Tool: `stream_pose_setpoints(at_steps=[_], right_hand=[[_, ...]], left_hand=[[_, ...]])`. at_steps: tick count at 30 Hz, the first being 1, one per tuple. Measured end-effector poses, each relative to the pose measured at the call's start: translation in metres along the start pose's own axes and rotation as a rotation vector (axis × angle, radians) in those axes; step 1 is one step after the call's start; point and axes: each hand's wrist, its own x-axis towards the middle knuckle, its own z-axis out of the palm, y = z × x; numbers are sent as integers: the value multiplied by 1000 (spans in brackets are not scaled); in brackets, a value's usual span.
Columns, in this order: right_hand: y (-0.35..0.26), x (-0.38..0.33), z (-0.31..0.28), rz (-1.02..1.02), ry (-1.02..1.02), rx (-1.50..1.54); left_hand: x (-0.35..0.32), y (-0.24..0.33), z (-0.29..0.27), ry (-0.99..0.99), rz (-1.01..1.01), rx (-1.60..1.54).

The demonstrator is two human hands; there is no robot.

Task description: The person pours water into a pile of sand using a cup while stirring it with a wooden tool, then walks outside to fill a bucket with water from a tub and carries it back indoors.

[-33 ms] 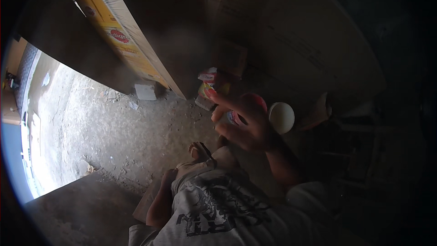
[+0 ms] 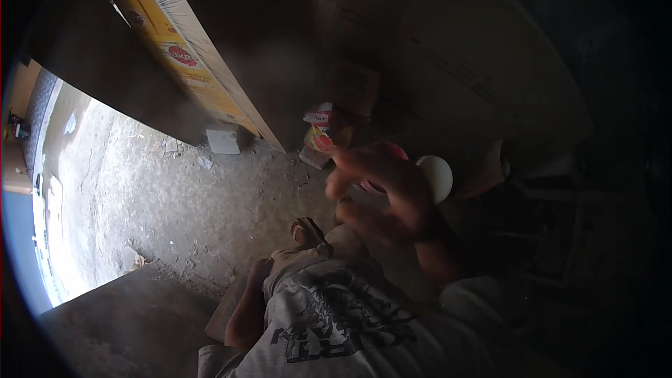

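Observation:
My right hand is raised in the middle of the view and is blurred by motion. Its fingers curl over a red round thing, with a pale round object just to its right. I cannot tell whether the two are joined. A colourful packet stands on the ground just beyond the hand. My left hand is out of view. Below the hand lie my grey printed clothing, a bare leg and a sandalled foot.
A tall yellow-and-white board leans at the upper left beside a sunlit dirt floor. A small pale block lies at its foot. Large cardboard sheets stand in shadow behind. The right side is dark.
My right hand has shifted slightly right and now looks blurred. Nothing else has moved.

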Motion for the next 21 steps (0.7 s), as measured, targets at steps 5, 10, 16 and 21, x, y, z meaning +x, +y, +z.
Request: stream_pose_setpoints(at_steps=[5, 10, 16, 21], right_hand=[[-69, 29, 2, -336, 53, 140], [-79, 28, 2, -324, -42, 58], [-82, 32, 6, -261, -277, -35], [-85, 38, 6, -239, -388, -116]], left_hand=[[0, 3, -7, -11, -12, 18], [0, 2, -9, 0, -35, 12], [-10, 5, -10, 2, -61, -5], [-18, 30, -25, -5, -45, 0]])
